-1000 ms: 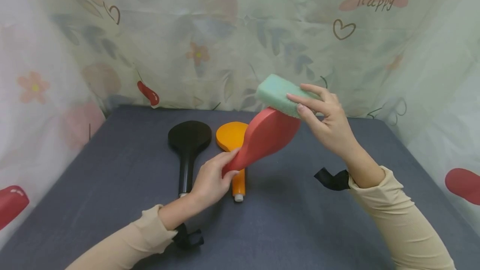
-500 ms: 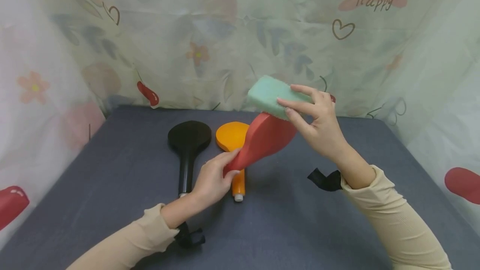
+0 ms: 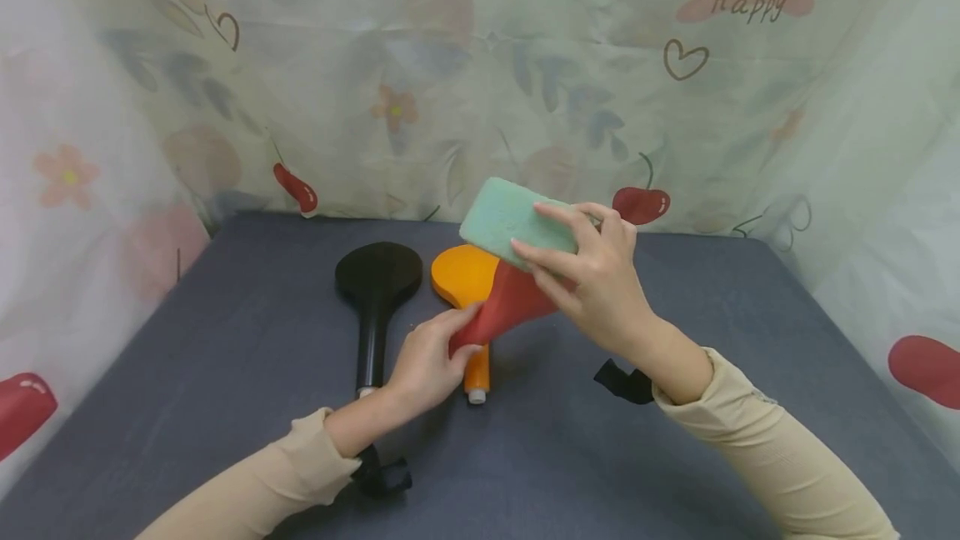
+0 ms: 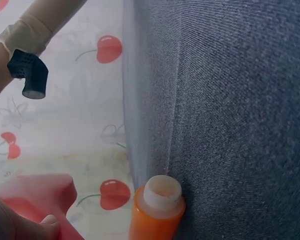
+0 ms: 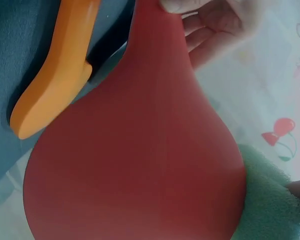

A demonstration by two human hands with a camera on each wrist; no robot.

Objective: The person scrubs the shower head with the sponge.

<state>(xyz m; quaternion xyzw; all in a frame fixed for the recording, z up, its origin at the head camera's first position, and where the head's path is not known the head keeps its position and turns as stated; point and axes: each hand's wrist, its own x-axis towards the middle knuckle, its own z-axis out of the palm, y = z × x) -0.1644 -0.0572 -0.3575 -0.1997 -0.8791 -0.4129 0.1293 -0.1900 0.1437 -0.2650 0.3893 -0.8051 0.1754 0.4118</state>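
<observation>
In the head view my left hand (image 3: 427, 361) grips the handle of a red paddle (image 3: 517, 302) with a broad round head, raised above the table and tilted up to the right. My right hand (image 3: 600, 273) pinches a pale green sponge (image 3: 510, 219) between thumb and fingers. The sponge lies over the paddle's head and hides part of it. Seen from the right wrist, the red paddle (image 5: 140, 140) fills the middle, with the sponge (image 5: 270, 200) at its right edge and the left hand (image 5: 215, 25) at the handle.
On the dark table (image 3: 225, 357) lie a black paddle (image 3: 378, 273) and an orange paddle (image 3: 459, 269), the orange one partly behind the red. Black straps (image 3: 626, 382) hang at both wrists. A patterned white curtain (image 3: 337, 65) encloses the back and sides.
My right hand has carried the sponge left and down across the red paddle's head, its broad top now turned more toward the head camera. The left hand stays nearly still.
</observation>
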